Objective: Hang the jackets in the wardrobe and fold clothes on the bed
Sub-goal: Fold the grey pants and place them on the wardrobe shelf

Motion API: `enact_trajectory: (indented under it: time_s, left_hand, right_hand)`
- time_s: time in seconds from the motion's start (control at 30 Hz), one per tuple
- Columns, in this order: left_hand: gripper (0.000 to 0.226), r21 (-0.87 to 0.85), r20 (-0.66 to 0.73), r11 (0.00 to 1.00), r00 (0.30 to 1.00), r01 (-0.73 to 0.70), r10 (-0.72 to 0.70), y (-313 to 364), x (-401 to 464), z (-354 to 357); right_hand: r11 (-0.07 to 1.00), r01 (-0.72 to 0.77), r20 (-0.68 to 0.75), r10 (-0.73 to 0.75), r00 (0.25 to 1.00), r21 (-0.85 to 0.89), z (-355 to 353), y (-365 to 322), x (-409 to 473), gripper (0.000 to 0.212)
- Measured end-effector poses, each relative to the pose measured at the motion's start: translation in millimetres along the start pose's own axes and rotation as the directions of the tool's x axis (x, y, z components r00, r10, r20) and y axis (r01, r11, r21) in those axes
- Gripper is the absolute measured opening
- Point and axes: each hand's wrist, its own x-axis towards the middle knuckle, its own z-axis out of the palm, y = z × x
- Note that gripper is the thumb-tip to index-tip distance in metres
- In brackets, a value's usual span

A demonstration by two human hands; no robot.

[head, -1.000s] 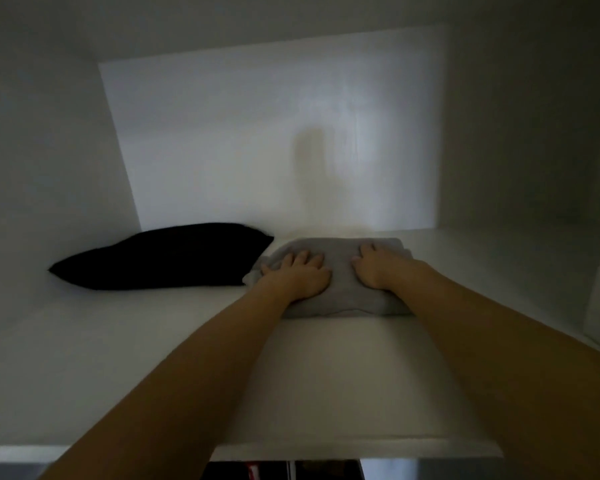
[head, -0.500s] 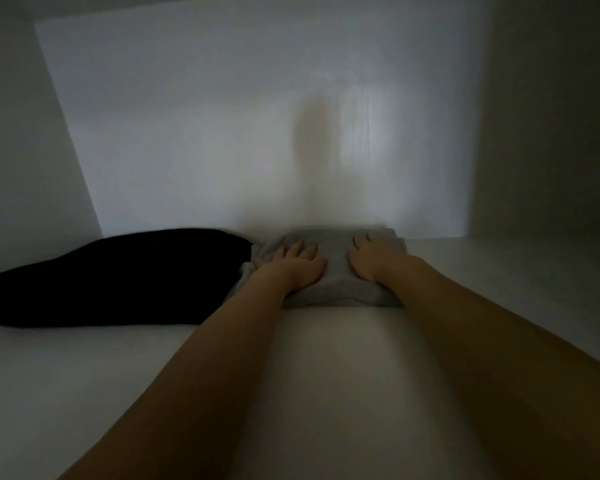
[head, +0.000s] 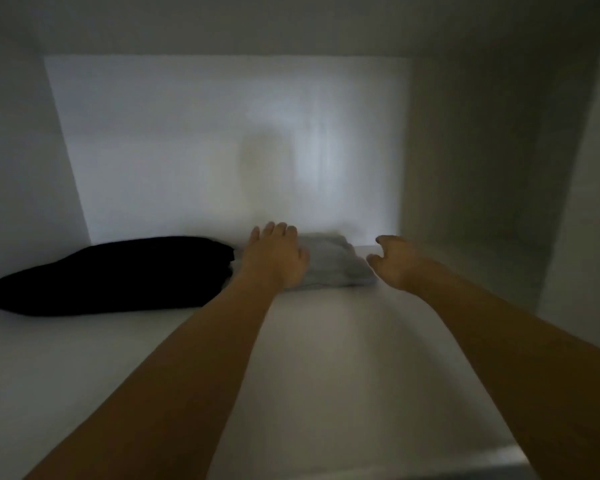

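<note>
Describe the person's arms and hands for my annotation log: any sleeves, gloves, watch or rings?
Both forearms are bare along all that shows, with no sleeve in view. The left hand and right hand wear no gloves; no watch or bracelet shows. The dim, blurred picture hides any rings.

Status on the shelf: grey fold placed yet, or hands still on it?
Done: folded grey garment lies on the shelf beside the black garment. In hand: left hand over its left end, contact unclear; right hand open beside it, no grip. Left: jackets and bed are out of view.

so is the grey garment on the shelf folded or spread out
Folded: the grey garment sits as a compact, thick bundle on the white shelf, beside the black garment.
</note>
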Motion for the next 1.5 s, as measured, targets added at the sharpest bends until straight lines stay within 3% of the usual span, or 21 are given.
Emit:
enact_trajectory:
  time_s: [0.27,0.5,0.6,0.73,0.97,1.37,1.5]
  left_hand:
    - [0.061,-0.164,-0.149,0.947,0.956,-0.275,0.252,60,-83,-78]
    - [0.066,-0.004,-0.338,0.768,0.724,-0.640,0.602,128,-175,-124]
    - [0.067,-0.008,-0.398,0.696,0.641,-0.718,0.656,174,-229,-160]
    - [0.067,-0.082,-0.510,0.594,0.546,-0.801,0.665,240,-311,-213]
    - [0.067,-0.126,-0.562,0.389,0.389,-0.912,0.730,362,-502,-301]
    - [0.065,-0.281,-0.557,0.035,0.193,-0.959,0.808,534,-827,-421]
    - [0.066,-0.267,-0.581,-0.111,0.068,-0.957,0.811,593,-929,-450]
  right_hand:
    - [0.990,-0.104,-0.203,0.083,0.976,-0.096,-68,-25,-171,0.057]
    - [0.935,-0.293,-0.417,0.189,0.889,-0.198,-124,-25,-351,0.054]
    - [0.880,-0.384,-0.470,0.223,0.854,-0.280,-159,-25,-440,0.053]
    - [0.797,-0.533,-0.588,0.294,0.753,-0.283,-200,-21,-563,0.053]
    - [0.633,-0.733,-0.672,0.431,0.602,-0.250,-252,-16,-812,0.051]
    - [0.365,-0.928,-0.686,0.658,0.311,-0.071,-294,-9,-1190,0.051]
    - [0.238,-0.971,-0.687,0.705,0.175,-0.003,-301,-12,-1309,0.052]
